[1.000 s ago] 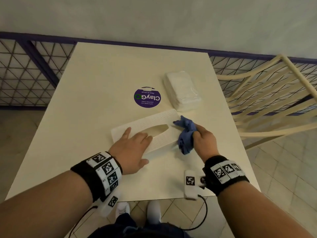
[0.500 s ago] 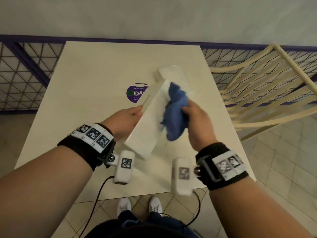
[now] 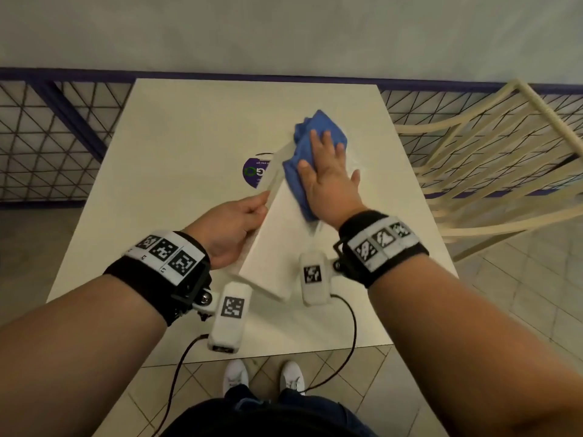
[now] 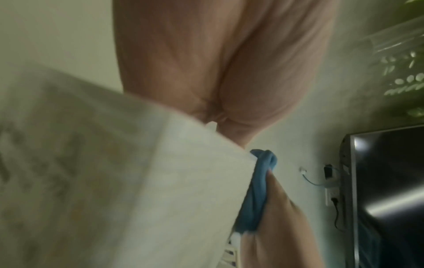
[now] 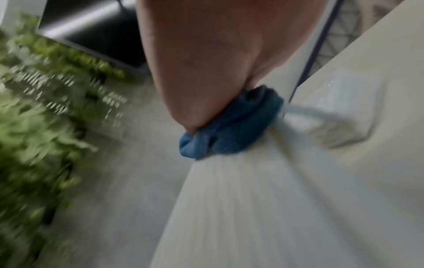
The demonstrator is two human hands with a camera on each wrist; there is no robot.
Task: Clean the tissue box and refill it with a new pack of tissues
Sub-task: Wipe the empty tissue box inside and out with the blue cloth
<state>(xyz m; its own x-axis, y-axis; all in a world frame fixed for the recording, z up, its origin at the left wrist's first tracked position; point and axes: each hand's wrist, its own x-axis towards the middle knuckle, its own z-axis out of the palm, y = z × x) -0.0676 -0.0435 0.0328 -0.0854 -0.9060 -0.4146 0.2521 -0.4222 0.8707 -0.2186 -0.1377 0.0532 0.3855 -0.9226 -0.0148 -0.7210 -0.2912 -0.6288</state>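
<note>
Tissue box [image 3: 277, 244], white and flat-sided, is lifted off the desk [image 3: 176, 159] and tilted, its near corner low toward the person and its far end raised over the middle of the desk. Left hand [image 3: 232, 228] grips the box along its left edge, fingers curled round the rim, thumb on the upper face. Right hand [image 3: 328, 181] lies flat with fingers straight and spread, pressing a bunched blue cloth [image 3: 303, 159] against the broad upper face of the box near its far end. The cloth sticks out beyond the fingertips and on the left of the palm.

From the left wrist view, the box [image 4: 142, 190] fills the lower left, blurred, with the cloth [image 4: 254, 195] squeezed between its edge and the right hand [image 4: 282, 226]; the left hand [image 4: 229, 72] shows at the top. The right wrist view shows the right hand [image 5: 206, 63] bearing down on the cloth [image 5: 234, 127] upon the white box face [image 5: 263, 208], much blurred; a clear-wrapped pack of tissues [image 5: 346, 108] lies on the desk [image 5: 394, 54] just beyond.

A round purple sticker [image 3: 254, 171] sits on the desk, partly hidden behind the box. A cream chair [image 3: 492, 159] stands to the right of the desk, and a purple metal railing [image 3: 56, 121] runs behind it. Both wrists wear black bands with marker tags
</note>
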